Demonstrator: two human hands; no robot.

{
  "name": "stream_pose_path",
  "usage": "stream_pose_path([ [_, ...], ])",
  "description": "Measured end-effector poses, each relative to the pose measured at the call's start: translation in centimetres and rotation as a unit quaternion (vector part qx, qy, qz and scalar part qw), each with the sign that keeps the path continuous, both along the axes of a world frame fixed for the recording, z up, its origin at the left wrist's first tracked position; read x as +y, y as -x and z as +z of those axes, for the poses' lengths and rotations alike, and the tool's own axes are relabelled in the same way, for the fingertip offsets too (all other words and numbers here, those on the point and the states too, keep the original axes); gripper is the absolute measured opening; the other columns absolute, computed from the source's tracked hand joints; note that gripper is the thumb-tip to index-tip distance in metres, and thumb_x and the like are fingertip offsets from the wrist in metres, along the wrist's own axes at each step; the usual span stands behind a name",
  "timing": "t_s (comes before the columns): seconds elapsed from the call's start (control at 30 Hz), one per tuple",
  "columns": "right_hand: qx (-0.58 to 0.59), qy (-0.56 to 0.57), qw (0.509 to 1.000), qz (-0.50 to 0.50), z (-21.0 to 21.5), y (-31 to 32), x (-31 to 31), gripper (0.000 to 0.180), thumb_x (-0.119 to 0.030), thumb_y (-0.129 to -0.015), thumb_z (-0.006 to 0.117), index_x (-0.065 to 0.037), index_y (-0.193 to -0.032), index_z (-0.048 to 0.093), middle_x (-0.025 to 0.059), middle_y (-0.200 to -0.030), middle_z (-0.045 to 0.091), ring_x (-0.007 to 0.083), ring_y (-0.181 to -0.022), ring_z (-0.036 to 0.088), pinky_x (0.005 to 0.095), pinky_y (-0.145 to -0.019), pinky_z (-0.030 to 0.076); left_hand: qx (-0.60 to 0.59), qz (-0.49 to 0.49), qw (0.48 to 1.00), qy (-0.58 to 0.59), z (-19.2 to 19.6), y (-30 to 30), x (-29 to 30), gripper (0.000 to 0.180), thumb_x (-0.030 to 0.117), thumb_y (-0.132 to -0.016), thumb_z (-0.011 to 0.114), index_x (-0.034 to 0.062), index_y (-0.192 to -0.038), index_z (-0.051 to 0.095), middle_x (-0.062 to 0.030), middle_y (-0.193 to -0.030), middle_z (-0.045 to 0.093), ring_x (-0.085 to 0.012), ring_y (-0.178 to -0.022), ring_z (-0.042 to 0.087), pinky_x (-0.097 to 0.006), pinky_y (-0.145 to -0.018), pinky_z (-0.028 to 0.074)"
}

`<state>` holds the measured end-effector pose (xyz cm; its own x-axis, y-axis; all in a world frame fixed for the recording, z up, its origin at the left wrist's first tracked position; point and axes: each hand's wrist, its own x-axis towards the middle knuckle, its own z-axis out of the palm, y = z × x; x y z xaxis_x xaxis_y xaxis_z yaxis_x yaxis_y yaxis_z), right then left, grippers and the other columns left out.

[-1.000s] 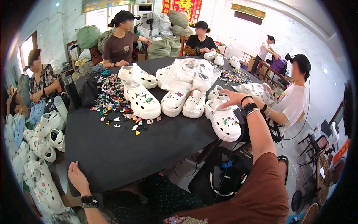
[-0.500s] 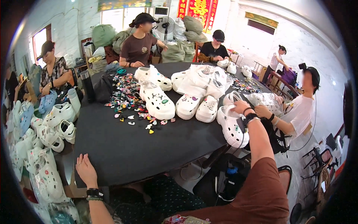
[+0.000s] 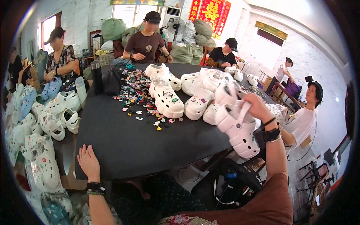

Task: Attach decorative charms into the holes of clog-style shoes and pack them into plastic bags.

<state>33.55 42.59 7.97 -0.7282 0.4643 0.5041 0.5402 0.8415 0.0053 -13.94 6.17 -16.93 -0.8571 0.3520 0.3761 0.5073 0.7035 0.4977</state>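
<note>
My right hand (image 3: pixel 256 106) is closed on a white clog (image 3: pixel 240 132), near its heel strap. The clog hangs tilted, toe down, over the table's right edge. Just behind it, a second white clog (image 3: pixel 227 93) is blurred; whether my hand holds it too I cannot tell. At the table's left edge my left hand (image 3: pixel 89 162) lies flat with fingers stretched and nothing in it. White clogs with coloured charms, such as a large clog (image 3: pixel 165 100), stand bunched on the black table (image 3: pixel 150 150). Left of them spreads a heap of small coloured shoe charms (image 3: pixel 137 90).
A black bottle (image 3: pixel 96 77) and a dark bag (image 3: pixel 112 82) stand at the table's far left. More clogs (image 3: pixel 47 161), some in clear plastic, are piled on my left. A co-worker (image 3: pixel 305 108) sits close on the right; others work farther back. A black bag (image 3: pixel 234 183) lies below the table.
My right hand has lifted the white clog and drawn it up and right. My left hand still rests flat on the table. The view has shifted slightly.
</note>
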Motion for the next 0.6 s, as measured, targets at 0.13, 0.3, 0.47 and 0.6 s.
stream_pose_path([
  [0.13,-0.01,0.024,0.979,0.202,-1.0,9.5,-1.8,0.014,-0.018,-0.075,0.07,-0.006,-0.078,0.063,0.0118,-0.079,0.057,0.0332,-0.079,0.056,0.0412,-0.07,0.046,0.009,-0.01,1.0,-0.009,-0.3,0.1,-0.1,0.055,0.041,-0.104,0.029,0.0032,-0.12,0.066,-0.0176,-0.136,0.056,-0.0339,-0.133,0.043,-0.046,-0.114,0.026],
  [0.3,-0.103,-0.021,0.919,0.379,-2.4,22.7,-6.4,0.009,-0.012,-0.077,0.063,-0.009,-0.085,0.064,0.0105,-0.084,0.056,0.0328,-0.091,0.056,0.0439,-0.079,0.044,-0.005,-0.022,0.998,-0.058,-0.1,0.2,-0.4,0.053,0.038,-0.104,0.031,0.0003,-0.12,0.065,-0.019,-0.134,0.057,-0.0351,-0.129,0.047,-0.046,-0.111,0.029],
  [0.47,-0.076,-0.077,0.857,0.504,-4.3,32.7,-11.7,0.008,-0.014,-0.077,0.061,-0.012,-0.081,0.068,0.008,-0.086,0.058,0.0295,-0.094,0.057,0.0432,-0.078,0.045,-0.046,-0.012,0.957,-0.286,-0.8,0.6,-0.8,0.048,0.033,-0.105,0.035,-0.0039,-0.129,0.055,-0.0208,-0.132,0.057,-0.0358,-0.126,0.049,-0.04,-0.105,0.037],
  [0.6,-0.108,-0.112,0.842,0.516,-9.2,37.8,-15.1,0.01,-0.013,-0.079,0.059,-0.014,-0.08,0.069,0.0078,-0.083,0.061,0.03,-0.091,0.061,0.0437,-0.079,0.048,-0.039,-0.035,0.906,-0.421,-1.3,0.9,-0.9,0.046,0.029,-0.106,0.036,-0.0045,-0.135,0.048,-0.0209,-0.135,0.053,-0.0324,-0.125,0.049,-0.038,-0.106,0.037],
])
